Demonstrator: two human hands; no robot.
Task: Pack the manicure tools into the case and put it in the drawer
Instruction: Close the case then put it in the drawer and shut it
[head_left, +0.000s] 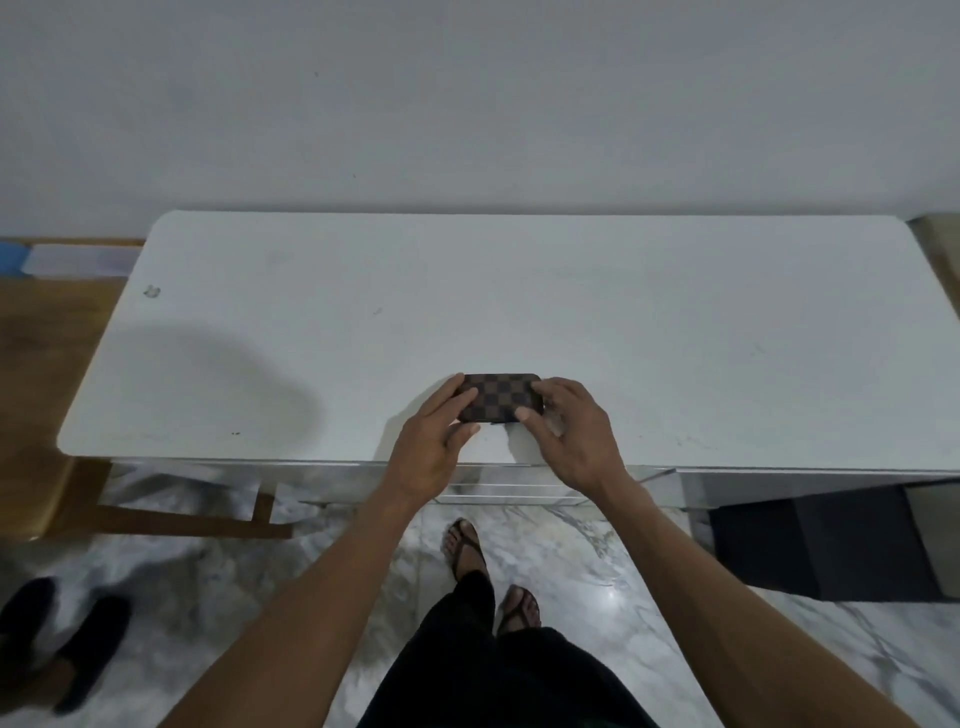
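A small brown checkered manicure case (500, 397) lies closed on the white table (675, 338), close to the front edge. My left hand (431, 447) grips its left end with fingers on top and thumb at the near side. My right hand (571, 436) grips its right end in the same way. No loose manicure tools show on the tabletop. Below the front edge, under my hands, a mirrored drawer front (509, 488) is visible.
A wooden chair (52, 415) stands to the left of the table. A dark box (821, 545) sits on the marble floor under the table's right side. Black shoes (67, 639) lie at the lower left. My feet in sandals (467, 545) are right below the drawer.
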